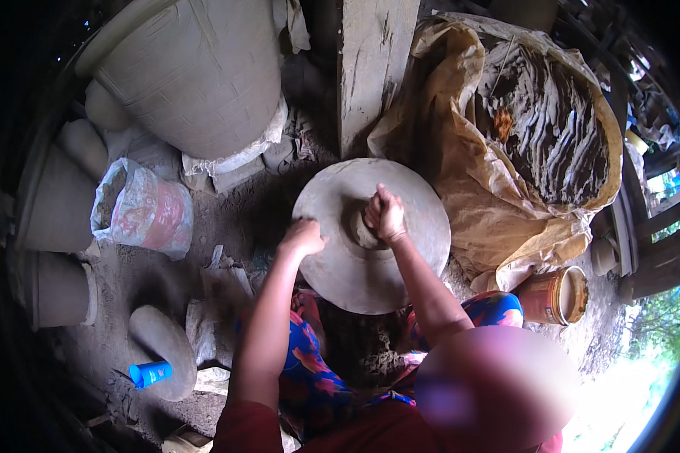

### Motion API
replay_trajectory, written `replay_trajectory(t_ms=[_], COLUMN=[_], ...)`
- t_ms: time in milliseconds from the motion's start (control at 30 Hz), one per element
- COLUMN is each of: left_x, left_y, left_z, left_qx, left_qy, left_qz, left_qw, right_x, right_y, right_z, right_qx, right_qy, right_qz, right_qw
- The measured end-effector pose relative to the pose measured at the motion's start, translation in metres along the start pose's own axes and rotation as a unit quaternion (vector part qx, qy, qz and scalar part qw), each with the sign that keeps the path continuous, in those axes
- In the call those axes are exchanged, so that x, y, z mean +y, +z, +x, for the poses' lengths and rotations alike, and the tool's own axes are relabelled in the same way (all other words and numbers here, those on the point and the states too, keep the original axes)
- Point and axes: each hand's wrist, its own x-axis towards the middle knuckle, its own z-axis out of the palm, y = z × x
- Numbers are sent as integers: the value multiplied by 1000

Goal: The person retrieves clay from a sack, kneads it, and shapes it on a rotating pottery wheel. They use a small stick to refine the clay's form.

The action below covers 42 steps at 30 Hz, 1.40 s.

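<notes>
A round grey potter's wheel (370,283) lies flat in front of me, between my knees. At its middle sits a low, round lump of clay (364,232). My right hand (385,214) is a closed fist with the thumb uppermost, pressed against the top of the clay. At the wheel's left edge is my left hand (304,237), its fingers curled over the rim; part of them is hidden.
A large clay pot (196,75) stands at the far left, near a white-and-red sack (155,215). A big tan sack (499,219) of clay fills the far right, beside a bucket (555,294). A blue cup (151,374) rests by a round disc (166,340) at near left.
</notes>
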Motion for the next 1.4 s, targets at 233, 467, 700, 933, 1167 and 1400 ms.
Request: replay_trajectory(t_ms=[233,467,700,933,1167,1400], left_x=[-3,-2,-1,-6,-12,-16], left_y=[-4,-7,-6,-8,-7,-1], left_z=[11,13,13,16,13,10], left_qx=[-183,-221,-42,-227,-53,-188], left_qy=[-145,-90,-93,-117,-64,-170], left_qz=[-49,-56,-30,-38,-30,-94], left_qw=[971,969,994,966,996,963], right_x=[-55,-10,-25,-21,2,-14], right_y=[-10,-6,7,-18,0,-17], right_z=[1,0,-7,3,-8,5], right_qx=[-179,-65,11,-165,-89,-191], right_qy=[-153,-16,-64,-58,6,-134], right_qz=[248,77,145,161,37,230], right_qw=[940,995,987,971,995,945])
